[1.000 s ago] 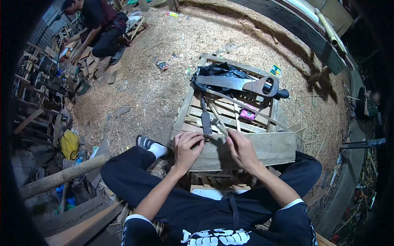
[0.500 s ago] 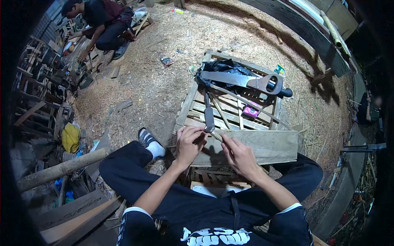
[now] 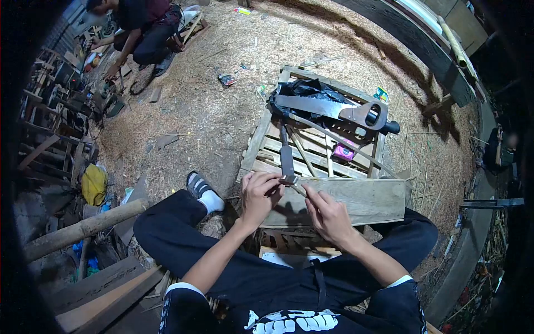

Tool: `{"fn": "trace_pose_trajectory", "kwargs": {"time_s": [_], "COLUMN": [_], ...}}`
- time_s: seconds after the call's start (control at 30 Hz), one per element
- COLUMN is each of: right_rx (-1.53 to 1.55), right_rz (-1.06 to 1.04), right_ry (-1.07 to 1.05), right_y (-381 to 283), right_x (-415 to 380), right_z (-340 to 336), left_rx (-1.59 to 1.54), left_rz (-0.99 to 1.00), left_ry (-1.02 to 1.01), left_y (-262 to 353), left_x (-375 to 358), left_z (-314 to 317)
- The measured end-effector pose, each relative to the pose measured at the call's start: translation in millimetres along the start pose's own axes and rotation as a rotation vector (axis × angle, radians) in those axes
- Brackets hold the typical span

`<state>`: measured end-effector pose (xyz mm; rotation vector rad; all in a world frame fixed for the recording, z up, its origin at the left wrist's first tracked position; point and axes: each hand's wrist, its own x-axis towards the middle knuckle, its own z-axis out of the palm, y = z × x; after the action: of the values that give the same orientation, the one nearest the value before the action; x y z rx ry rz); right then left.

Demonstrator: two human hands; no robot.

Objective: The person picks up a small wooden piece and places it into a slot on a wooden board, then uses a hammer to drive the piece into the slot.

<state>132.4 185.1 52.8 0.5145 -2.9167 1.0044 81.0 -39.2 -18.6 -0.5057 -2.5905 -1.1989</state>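
My left hand [image 3: 259, 196] is closed, its fingertips pinched at the far end of a short, thin bamboo strip [image 3: 298, 190]. The near end of that strip is between the thumb and fingers of my right hand [image 3: 328, 214], also closed. Right at my left fingertips is the broad end of a dark flat-bladed tool [image 3: 287, 160], which extends away over the slatted crate. Both hands are above a wide wooden board [image 3: 361, 197] lying across the crate's near side. My fingers hide part of the strip.
A handsaw [image 3: 334, 108] lies on black plastic atop the slatted wooden crate [image 3: 257, 142], with a pink item [image 3: 343, 152] and loose sticks nearby. Another person [image 3: 142, 33] crouches at the upper left. A bamboo pole [image 3: 89, 229] and planks lie at my left.
My right hand has shifted slightly right and toward me, and the strip sits a little lower. My left hand is nearly still. The crouching person's position has barely changed.
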Motion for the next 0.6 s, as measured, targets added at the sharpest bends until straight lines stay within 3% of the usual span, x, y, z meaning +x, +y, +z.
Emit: {"fn": "trace_pose_trajectory", "kwargs": {"time_s": [0.6], "right_rx": [0.072], "right_rz": [0.051], "right_ry": [0.038], "right_y": [-1.6], "right_x": [-0.3], "right_z": [-1.5], "left_rx": [-0.015], "left_rz": [0.0], "left_ry": [-0.017], "left_y": [1.6], "left_x": [0.4], "left_z": [0.0]}}
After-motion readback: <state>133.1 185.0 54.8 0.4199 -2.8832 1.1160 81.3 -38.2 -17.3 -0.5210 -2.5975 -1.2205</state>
